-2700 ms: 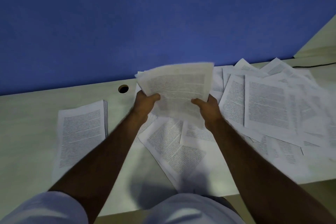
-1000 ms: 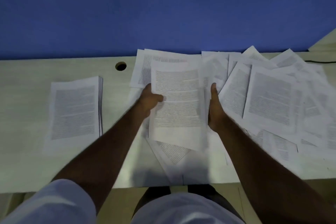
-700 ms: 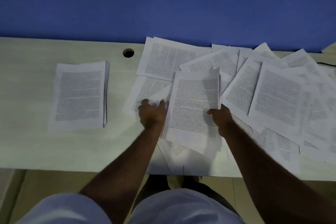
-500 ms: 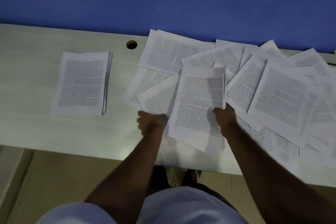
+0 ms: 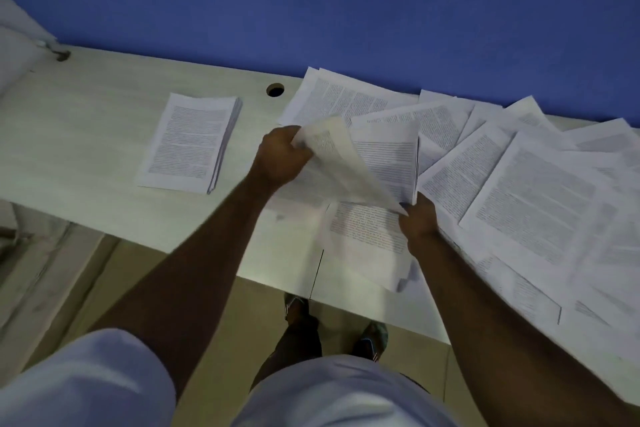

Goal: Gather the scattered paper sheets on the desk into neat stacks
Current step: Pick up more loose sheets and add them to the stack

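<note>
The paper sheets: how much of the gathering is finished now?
Done: one neat stack lies on the desk. In hand: the left hand lifts a sheet while the right hand grips a small bundle. Left: many scattered sheets on the right.

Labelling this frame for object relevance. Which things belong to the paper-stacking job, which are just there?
Job:
- lifted sheet, pinched in left hand
- bundle of sheets, gripped at its lower corner by right hand
- neat stack, left of the hands
- scattered sheets, right side of desk

Just there:
- cable hole in the desk
- blue wall
- shoes below the desk edge
</note>
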